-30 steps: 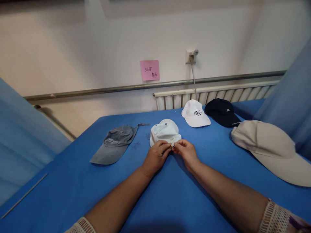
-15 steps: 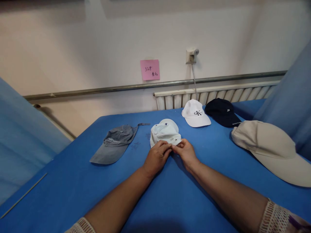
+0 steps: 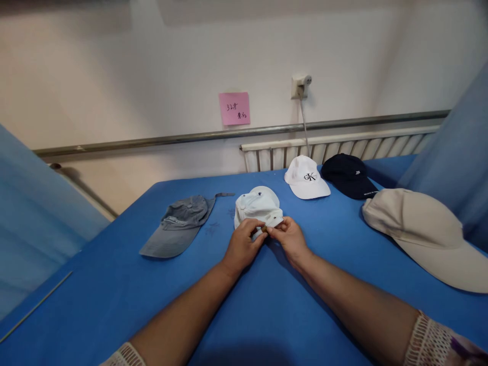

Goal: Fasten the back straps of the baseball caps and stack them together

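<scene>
A pale, nearly white baseball cap (image 3: 256,206) lies on the blue cloth with its brim facing away and its back opening toward me. My left hand (image 3: 243,246) pinches the cap's back strap, thumb and fingers bent around it. From the other side my right hand (image 3: 292,240) is closed on the right part of the strap. Between the fingertips shows a small brass-coloured buckle (image 3: 264,229). The fingers hide part of the strap, so how it runs through the buckle cannot be seen.
To the left lies a grey cap (image 3: 183,223), its strap loose. A white cap (image 3: 303,178), a black cap (image 3: 346,173) and a large beige cap (image 3: 423,223) are on the right. A thin stick (image 3: 36,306) rests at the left edge. Behind are a radiator (image 3: 343,145) and a rail (image 3: 171,140).
My left thumb and fingers have parted a little and shifted, and the brass buckle now shows between the hands. The right hand keeps its hold; the cap stays in place.
</scene>
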Demonstrator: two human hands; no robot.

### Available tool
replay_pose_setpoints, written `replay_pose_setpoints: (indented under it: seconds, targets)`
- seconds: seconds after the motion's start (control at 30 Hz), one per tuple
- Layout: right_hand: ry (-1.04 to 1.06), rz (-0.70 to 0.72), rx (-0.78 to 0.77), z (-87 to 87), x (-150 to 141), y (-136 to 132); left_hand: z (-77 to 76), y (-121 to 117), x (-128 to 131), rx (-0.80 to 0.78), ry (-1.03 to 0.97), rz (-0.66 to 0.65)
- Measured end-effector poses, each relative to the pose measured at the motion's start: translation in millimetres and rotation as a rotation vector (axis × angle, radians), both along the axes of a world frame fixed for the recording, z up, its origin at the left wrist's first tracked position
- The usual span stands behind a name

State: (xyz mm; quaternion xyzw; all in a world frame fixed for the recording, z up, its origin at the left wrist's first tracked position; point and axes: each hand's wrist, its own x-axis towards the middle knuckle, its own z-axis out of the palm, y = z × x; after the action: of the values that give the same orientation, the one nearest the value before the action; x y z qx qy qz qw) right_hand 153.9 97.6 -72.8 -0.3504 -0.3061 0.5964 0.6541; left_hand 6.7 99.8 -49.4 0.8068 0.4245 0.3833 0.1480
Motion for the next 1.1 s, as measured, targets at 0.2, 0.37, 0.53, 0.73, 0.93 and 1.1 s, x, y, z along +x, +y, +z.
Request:
replay_pose_setpoints:
  seconds: [0.2,0.37,0.53,0.73,0.93,1.1]
  targets:
    - [-0.015,-0.008,0.022,-0.7,0.2,2.3,-0.2,-0.7,1.5,-0.003,-0.021,0.017]
    - [-0.007,-0.01,0.027,1.0,-0.1,1.9,2.0,-1.8,2.7,0.025,-0.011,0.004]
    - [-0.022,-0.03,0.007,-0.3,-1.3,1.6,1.4,-0.7,1.8,0.071,0.007,-0.008]
    - [-0.069,-0.08,0.002,-2.2,-2.6,1.1,-0.1,-2.0,1.0,0.125,0.075,-0.028]
    - [-0.048,-0.082,-0.001,0.5,-3.1,1.3,1.8,-3.5,2.4,0.136,0.108,-0.024]
    - [-0.035,-0.075,-0.01,0.9,-2.4,2.4,2.2,-4.3,3.7,0.133,0.117,-0.021]
